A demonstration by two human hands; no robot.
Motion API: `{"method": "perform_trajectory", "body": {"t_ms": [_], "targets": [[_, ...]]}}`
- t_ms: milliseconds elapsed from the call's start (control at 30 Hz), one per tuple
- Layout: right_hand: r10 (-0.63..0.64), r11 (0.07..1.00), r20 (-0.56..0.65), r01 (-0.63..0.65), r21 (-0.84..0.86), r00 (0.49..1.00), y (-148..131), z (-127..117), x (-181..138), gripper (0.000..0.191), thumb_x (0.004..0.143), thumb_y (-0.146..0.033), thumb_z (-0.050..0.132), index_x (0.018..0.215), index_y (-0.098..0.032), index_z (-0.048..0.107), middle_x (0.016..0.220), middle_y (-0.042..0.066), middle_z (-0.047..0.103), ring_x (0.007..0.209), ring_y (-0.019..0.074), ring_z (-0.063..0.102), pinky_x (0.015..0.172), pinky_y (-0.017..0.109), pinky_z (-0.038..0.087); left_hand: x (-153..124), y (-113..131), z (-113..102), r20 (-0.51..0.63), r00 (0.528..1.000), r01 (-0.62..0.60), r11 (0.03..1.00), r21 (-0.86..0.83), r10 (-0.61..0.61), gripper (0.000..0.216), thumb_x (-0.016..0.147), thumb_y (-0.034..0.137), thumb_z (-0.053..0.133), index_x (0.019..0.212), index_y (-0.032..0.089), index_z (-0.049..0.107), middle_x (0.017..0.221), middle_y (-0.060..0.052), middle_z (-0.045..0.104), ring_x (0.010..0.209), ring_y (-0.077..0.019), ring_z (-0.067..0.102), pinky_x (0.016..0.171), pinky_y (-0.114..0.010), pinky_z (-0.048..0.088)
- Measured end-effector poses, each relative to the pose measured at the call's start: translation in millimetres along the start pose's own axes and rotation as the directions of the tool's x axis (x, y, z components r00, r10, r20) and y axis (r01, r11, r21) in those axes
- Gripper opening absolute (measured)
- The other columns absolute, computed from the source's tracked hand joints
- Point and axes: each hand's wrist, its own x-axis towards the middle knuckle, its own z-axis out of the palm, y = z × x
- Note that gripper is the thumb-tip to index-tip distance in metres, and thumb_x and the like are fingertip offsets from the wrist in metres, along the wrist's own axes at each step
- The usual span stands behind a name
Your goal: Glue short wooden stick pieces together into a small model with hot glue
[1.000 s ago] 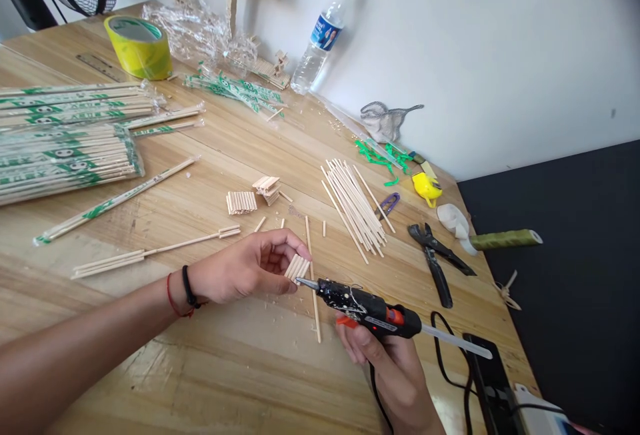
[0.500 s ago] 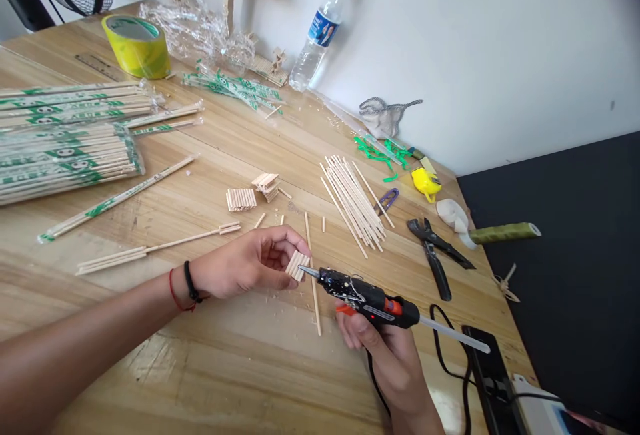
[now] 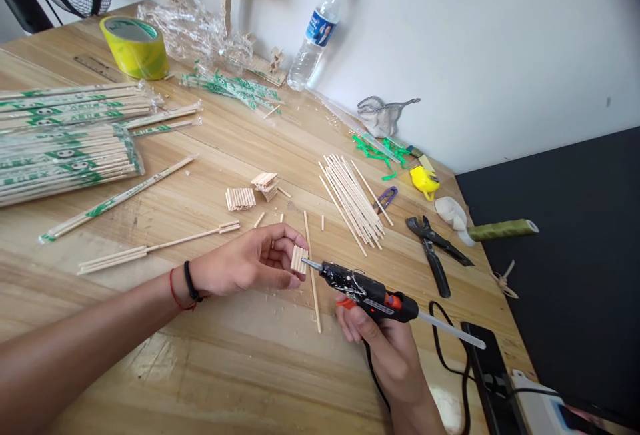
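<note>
Between the fingers of my left hand (image 3: 255,258) is a small panel of short wooden sticks (image 3: 299,260) set side by side. My right hand (image 3: 383,342) grips a black glue gun (image 3: 367,292) by its handle, near the orange trigger. The gun's metal nozzle points left and meets the panel's right edge, or comes very close to it. A clear glue stick (image 3: 453,330) sticks out of the gun's back end. Beyond my left hand lie two small stick pieces, one a flat panel (image 3: 241,199), the other a folded-looking block (image 3: 265,184). One long stick (image 3: 313,282) lies below the nozzle.
Loose sticks (image 3: 350,202) lie in a pile beyond the gun, with pliers (image 3: 430,255) to their right. Packaged chopsticks (image 3: 65,162) fill the left side. Yellow tape (image 3: 135,48) and a water bottle (image 3: 319,32) stand at the back. A black cable (image 3: 465,395) runs at the right.
The panel in my left hand has turned more upright. The glue gun has shifted slightly, its nozzle now at the panel's right edge rather than over its face.
</note>
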Motion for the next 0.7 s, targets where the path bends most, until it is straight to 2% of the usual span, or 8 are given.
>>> {"method": "perform_trajectory", "body": {"t_ms": [200, 333, 700], "targets": [[-0.007, 0.999, 0.026, 0.006, 0.034, 1.000, 3.9, -0.2, 0.3, 0.036, 0.094, -0.053, 0.070, 0.100, -0.018, 0.075, 0.060, -0.002, 0.047, 0.057, 0.0156, 0.044, 0.056, 0.032, 0.034, -1.7, 4.0, 1.4, 0.010, 1.000, -0.007, 0.999, 0.040, 0.006, 0.031, 0.085, 0.014, 0.077, 0.112, 0.017, 0.063, 0.085, 0.000, 0.066, 0.076, -0.0120, 0.060, 0.073, -0.027, 0.046], [-0.071, 0.994, 0.057, 0.065, 0.092, 0.996, 8.5, 2.8, 3.2, 0.038, 0.095, -0.056, 0.068, 0.100, -0.019, 0.074, 0.059, -0.003, 0.045, 0.056, 0.0157, 0.043, 0.057, 0.033, 0.035, -1.6, 5.1, 2.2, 0.015, 1.000, 0.000, 1.000, 0.024, 0.000, 0.031, 0.083, 0.012, 0.078, 0.111, 0.017, 0.064, 0.089, -0.001, 0.066, 0.077, -0.0116, 0.060, 0.072, -0.025, 0.046], [-0.109, 0.987, 0.029, 0.105, 0.122, 0.994, 11.0, 6.9, 5.9, 0.035, 0.095, -0.054, 0.069, 0.102, -0.020, 0.073, 0.059, -0.004, 0.045, 0.056, 0.0151, 0.044, 0.060, 0.033, 0.037, -1.0, 3.7, 0.1, 0.057, 0.998, 0.010, 1.000, -0.004, -0.009, 0.035, 0.082, 0.013, 0.080, 0.112, 0.016, 0.064, 0.085, 0.000, 0.067, 0.074, -0.0115, 0.062, 0.074, -0.026, 0.048]]}}
